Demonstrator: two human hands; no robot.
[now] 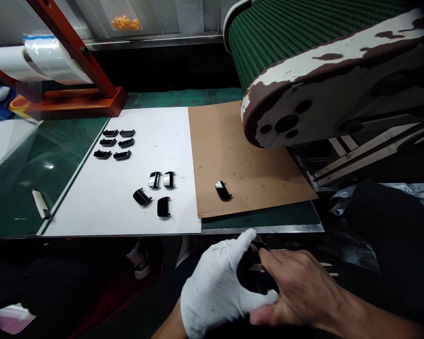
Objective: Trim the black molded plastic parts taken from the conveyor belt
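**Two hands closed about a dark part below the tabletop's front edge**

At the left, we see a white-handled tool (38,203) lying on the green mat (17,188), near the tabletop's front edge. Beside it, the white sheet (102,212) carries six black parts (115,143) in two columns near its far left corner. Four black parts (155,190) sit loosely grouped near its front edge. The brown board (240,155) adjoins the sheet's right edge and bears a single black part (223,190) near its front left corner. A conveyor (304,42) with a green belt overhangs the board's far right corner.

In front of the tabletop, below its front edge, the gloved left hand (217,285) curls around the dark part (249,275), thumb and fingers wrapped about it. From the right, the bare right hand (300,287) meets it, with the index fingertip on the part and the thumb touching the glove. We cannot tell whether this hand grips anything. A thin pale sliver shows at its fingertips, too small to identify.
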